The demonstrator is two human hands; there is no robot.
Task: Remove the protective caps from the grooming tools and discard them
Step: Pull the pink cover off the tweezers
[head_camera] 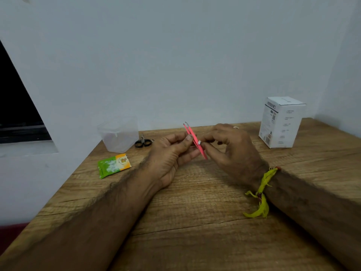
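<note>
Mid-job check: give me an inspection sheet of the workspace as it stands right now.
Surface: wooden table, grain visible.
Job's things: pink tweezers held above the table, tips up; small white cap at the fingers; small scissors lying near the wall.
Clutter: clear plastic container, green and orange sachet, white box.
Grippers: left hand holds the tweezers; right hand pinches the cap.
Cables: nothing seen.
Surroundings: pale wall, dark window at left.

The lower end of the slim pink metal tweezers [192, 134] disappears behind the right hand [232, 151]. Print on the white cardboard box [281, 122] is too small to read.
</note>
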